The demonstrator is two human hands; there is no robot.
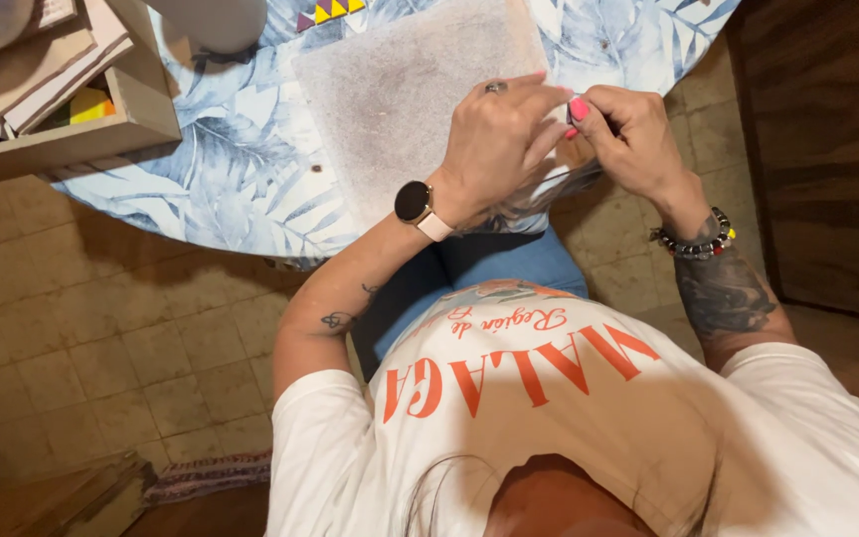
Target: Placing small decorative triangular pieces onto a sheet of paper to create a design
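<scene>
Small item: pinched between both hands at the near right edge of the round table (221, 189); too small and hidden to identify.
Left hand (497, 139): fingers curled narrow, tips meeting the right hand; ring, smartwatch (415, 203) on wrist.
Right hand (633, 139): closed tight, pink-nailed thumb pressed down; beaded bracelet (696, 243) on wrist.
Grey mat (400, 89): flat on the blue leaf-print tablecloth, just left of the hands.
Wooden tray (62, 129): far left, holding papers.

Mat (390, 89) lies on the tabletop (241, 169), wooden tray (101, 124) of papers off to its left, both hands (494, 144) meeting over the mat's right edge.
</scene>
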